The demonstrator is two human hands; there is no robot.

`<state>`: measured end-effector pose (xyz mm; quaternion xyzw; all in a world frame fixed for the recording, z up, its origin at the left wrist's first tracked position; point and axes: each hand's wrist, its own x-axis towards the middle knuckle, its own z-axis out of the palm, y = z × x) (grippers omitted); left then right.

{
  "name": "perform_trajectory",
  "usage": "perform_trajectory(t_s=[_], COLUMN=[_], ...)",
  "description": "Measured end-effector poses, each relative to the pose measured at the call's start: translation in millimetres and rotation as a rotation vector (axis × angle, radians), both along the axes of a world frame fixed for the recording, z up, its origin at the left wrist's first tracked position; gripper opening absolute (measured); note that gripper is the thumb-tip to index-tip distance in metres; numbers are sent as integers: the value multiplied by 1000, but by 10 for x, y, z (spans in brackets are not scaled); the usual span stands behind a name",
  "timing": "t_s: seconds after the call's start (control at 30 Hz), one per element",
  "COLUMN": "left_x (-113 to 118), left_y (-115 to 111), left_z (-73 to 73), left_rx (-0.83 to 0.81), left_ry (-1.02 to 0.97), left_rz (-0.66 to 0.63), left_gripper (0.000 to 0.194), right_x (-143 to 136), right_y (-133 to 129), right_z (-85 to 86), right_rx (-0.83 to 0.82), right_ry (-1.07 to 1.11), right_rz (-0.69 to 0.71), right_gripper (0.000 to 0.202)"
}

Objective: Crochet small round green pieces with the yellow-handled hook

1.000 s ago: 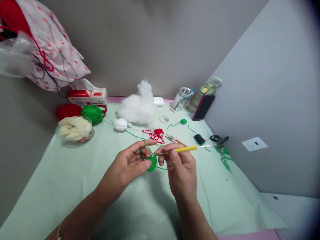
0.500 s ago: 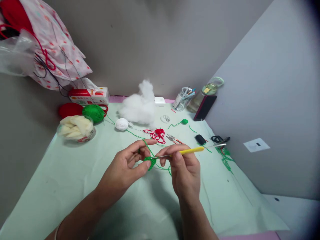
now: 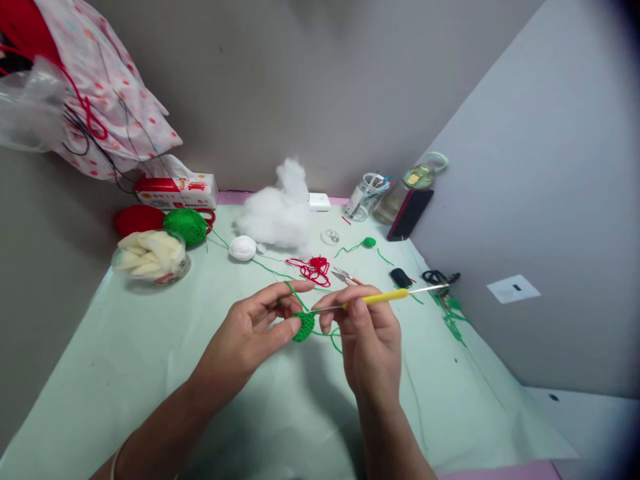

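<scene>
Between the thumb and fingers of my left hand is a small round green crochet piece. Green yarn runs from it up over my raised left index finger. My right hand grips a crochet hook by its yellow handle, pen-like. The thin metal shaft points left, and its tip is at the top edge of the green piece. A loose loop of green yarn hangs between the hands. Behind them lie tangled red yarn and small thread snips.
White stuffing is heaped at the back, near a white yarn ball. At left are a green yarn ball, a tub and a tissue box. A pen jar, bottle and phone stand back right.
The green piece has turned to show more of its round face. The hook's shaft has shifted slightly up along the piece's top edge. Both hands stay nearly in place.
</scene>
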<state>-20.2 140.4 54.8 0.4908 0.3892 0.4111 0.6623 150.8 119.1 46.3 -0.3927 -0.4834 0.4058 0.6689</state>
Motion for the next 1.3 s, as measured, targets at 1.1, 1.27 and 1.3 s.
perform_trajectory(t_s=[1.1, 1.27, 1.3], left_x=[112, 110, 115], left_y=[-60, -70, -75], left_z=[-24, -55, -47], left_rx=[74, -35, -49], left_ry=[27, -137, -160], left_rz=[181, 127, 124], left_gripper=[36, 36, 37], right_x=[-71, -96, -95], right_y=[-63, -107, -119], right_z=[-93, -166, -184], right_rx=[407, 506, 531], right_ry=[-391, -624, -688], right_rz=[-141, -291, -324], right_gripper=[26, 26, 27])
